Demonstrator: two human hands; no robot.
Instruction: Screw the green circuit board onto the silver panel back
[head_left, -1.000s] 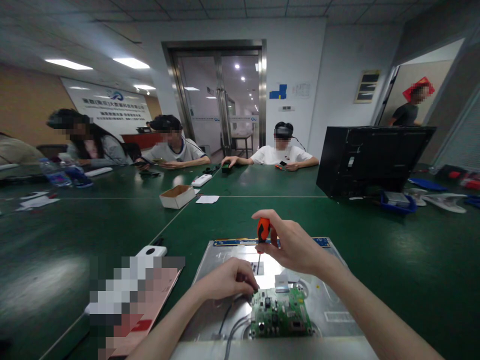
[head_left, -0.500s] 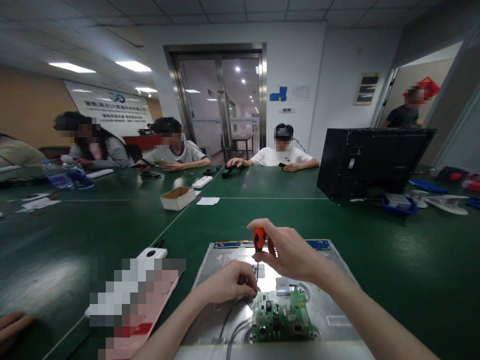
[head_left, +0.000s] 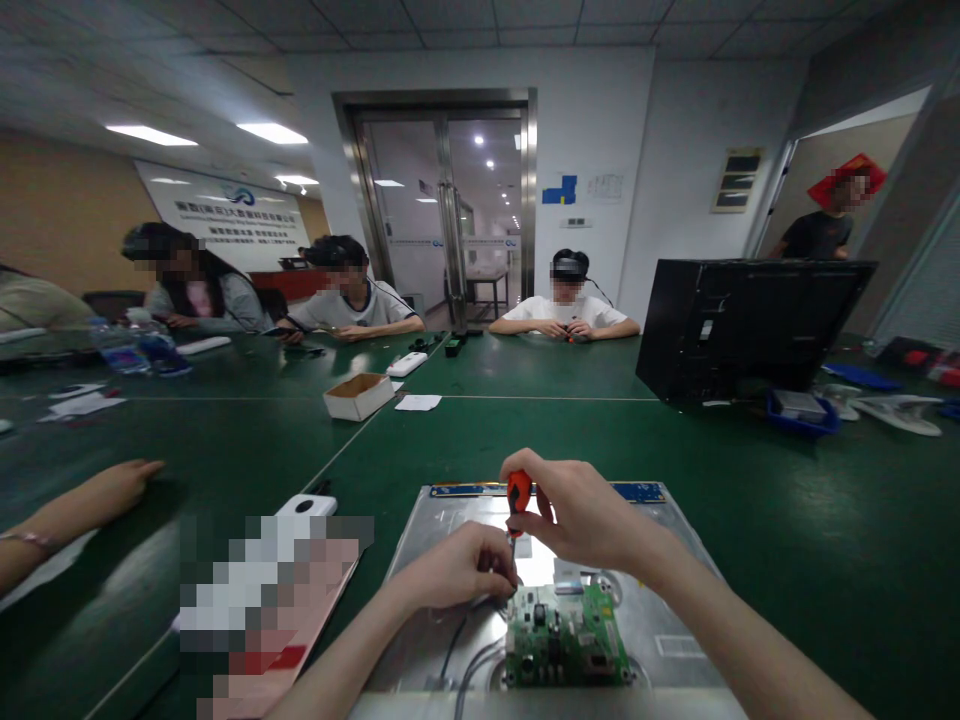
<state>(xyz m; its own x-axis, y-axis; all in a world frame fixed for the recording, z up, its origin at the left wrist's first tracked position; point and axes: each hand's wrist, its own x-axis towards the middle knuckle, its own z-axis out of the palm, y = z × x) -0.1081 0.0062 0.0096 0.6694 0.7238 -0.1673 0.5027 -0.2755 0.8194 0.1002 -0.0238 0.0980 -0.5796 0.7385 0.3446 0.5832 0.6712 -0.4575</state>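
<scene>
My right hand (head_left: 581,510) is closed round the orange and black handle of a screwdriver (head_left: 518,490), which stands nearly upright. Its shaft runs down to the upper left corner of a green circuit board (head_left: 566,635). At that same corner my left hand (head_left: 472,565) has its fingers pinched together close to the shaft; what they hold, if anything, is hidden. The board lies on a silvery metal panel (head_left: 675,590) with a blue strip along its far edge. Grey cables (head_left: 474,668) come off the board's left side.
Left of the panel lie a white device (head_left: 306,506) and a pink, partly blurred item (head_left: 315,600). A co-worker's arm (head_left: 82,510) reaches in from the left. Beyond are an open white box (head_left: 358,397), a paper (head_left: 418,402) and a black monitor (head_left: 757,325). Several people sit across the table.
My right hand and the screwdriver sit slightly lower in the view; my left hand stays at the board's corner. A co-worker's arm has come further in from the left. The person opposite has drawn both hands together.
</scene>
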